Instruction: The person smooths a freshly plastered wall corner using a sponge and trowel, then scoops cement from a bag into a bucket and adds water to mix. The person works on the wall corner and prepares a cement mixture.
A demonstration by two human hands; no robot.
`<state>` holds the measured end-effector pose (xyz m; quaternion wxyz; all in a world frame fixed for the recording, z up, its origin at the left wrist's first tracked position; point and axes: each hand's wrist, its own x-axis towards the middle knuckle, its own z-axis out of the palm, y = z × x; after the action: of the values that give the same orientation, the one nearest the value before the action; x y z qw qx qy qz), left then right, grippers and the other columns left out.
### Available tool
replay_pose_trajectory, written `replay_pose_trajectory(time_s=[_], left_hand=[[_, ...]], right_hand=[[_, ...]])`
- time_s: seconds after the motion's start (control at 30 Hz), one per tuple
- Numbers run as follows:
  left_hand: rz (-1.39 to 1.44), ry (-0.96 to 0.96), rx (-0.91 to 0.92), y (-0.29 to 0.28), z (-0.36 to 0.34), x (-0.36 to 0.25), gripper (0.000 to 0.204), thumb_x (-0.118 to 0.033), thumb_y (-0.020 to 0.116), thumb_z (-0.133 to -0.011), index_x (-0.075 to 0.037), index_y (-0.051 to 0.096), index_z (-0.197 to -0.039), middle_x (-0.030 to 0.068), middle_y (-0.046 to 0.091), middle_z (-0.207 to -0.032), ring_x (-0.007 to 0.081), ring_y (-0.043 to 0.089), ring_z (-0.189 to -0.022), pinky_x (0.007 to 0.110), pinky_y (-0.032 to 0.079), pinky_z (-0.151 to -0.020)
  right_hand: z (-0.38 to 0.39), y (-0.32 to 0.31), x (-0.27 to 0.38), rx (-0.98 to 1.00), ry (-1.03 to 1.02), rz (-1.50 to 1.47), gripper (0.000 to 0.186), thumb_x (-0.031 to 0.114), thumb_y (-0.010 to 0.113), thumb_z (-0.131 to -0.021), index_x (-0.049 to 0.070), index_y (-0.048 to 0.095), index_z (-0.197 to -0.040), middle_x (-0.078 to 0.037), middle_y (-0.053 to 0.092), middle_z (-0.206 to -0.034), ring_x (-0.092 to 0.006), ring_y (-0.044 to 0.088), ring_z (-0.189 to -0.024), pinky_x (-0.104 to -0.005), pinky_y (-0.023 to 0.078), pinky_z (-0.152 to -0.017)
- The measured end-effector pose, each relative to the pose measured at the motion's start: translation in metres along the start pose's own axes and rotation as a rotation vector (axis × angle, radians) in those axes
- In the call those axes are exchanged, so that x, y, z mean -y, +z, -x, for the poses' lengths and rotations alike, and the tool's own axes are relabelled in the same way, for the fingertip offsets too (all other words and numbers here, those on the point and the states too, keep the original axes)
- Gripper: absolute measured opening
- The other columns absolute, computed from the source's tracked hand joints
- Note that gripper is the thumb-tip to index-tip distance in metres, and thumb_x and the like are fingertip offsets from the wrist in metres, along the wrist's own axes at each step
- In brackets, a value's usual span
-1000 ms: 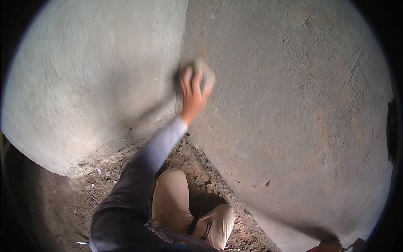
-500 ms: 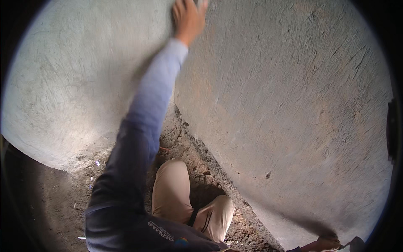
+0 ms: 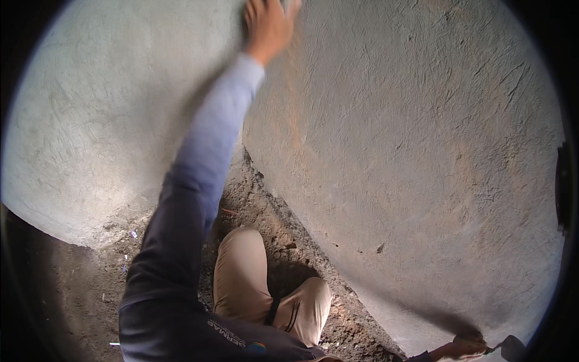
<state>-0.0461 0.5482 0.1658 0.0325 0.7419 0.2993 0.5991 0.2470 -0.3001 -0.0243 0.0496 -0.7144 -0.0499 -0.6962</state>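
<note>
Head view: left hand (image 3: 269,27), fingers parted, hold unclear, wall (image 3: 374,120) behind; right hand (image 3: 467,347) curled round a trowel-like tool (image 3: 513,349), probably stiff, light, best taken by the gripped end

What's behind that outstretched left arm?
Around the left arm you can see the paler wall with a soft shadow beside the sleeve, and rough ground lower down. Whatever sits directly behind the arm is covered.
</note>
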Motion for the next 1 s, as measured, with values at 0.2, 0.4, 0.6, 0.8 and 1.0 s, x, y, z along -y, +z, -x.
replay_pose_trajectory(time_s=[0.2,0.4,0.6,0.8,1.0], left_hand=[[0.073,0.132,-0.194,0.028,0.064,0.014,0.071,-0.042,0.063,-0.108,-0.019,0.032,-0.167,0.0323,0.031,-0.161,0.0536,0.037,-0.145,0.073,0.034,-0.115],[0.166,0.272,0.046,0.047,0.393,-0.076,0.126,-0.027,0.102,-0.073,-0.033,0.022,-0.17,0.0227,0.03,-0.16,0.0409,0.038,-0.142,0.058,0.04,-0.107],[0.012,0.067,-0.246,0.044,0.166,-0.053,0.073,-0.04,0.07,-0.104,-0.014,0.036,-0.163,0.0294,0.037,-0.153,0.0475,0.043,-0.136,0.064,0.037,-0.108],[0.06,-0.065,-0.234,0.036,0.13,-0.036,0.067,-0.039,0.064,-0.107,-0.014,0.037,-0.163,0.0276,0.039,-0.151,0.0442,0.045,-0.133,0.06,0.04,-0.108],[0.185,0.286,-0.069,0.045,0.401,-0.143,0.1,-0.03,0.092,-0.086,-0.04,0.034,-0.167,0.0182,0.041,-0.154,0.0384,0.051,-0.136,0.055,0.047,-0.097]], right_hand=[[0.012,-0.005,0.022,0.03,-0.006,-0.01,0.01,0.015,0.062,-0.106,0.007,0.061,-0.101,-0.013,0.068,-0.094,-0.0348,0.069,-0.081,-0.0467,0.056,-0.071],[0.019,-0.009,0.02,0.019,0.153,-0.133,0.021,0.024,0.057,-0.112,0.004,0.064,-0.113,-0.014,0.069,-0.099,-0.0351,0.07,-0.088,-0.0461,0.058,-0.074],[-0.003,-0.012,0.028,-0.009,0.383,-0.328,0.03,0.03,0.055,-0.113,0.002,0.065,-0.111,-0.015,0.068,-0.097,-0.0381,0.069,-0.088,-0.0452,0.057,-0.076],[0.004,-0.017,0.028,0.022,0.152,-0.216,0.017,0.023,0.062,-0.109,0.006,0.064,-0.111,-0.013,0.068,-0.095,-0.0354,0.068,-0.089,-0.0455,0.056,-0.077],[0.015,-0.01,0.036,0.035,0.315,-0.326,0.025,0.026,0.055,-0.111,0.004,0.066,-0.113,-0.015,0.067,-0.099,-0.0344,0.068,-0.092,-0.0469,0.056,-0.08]])
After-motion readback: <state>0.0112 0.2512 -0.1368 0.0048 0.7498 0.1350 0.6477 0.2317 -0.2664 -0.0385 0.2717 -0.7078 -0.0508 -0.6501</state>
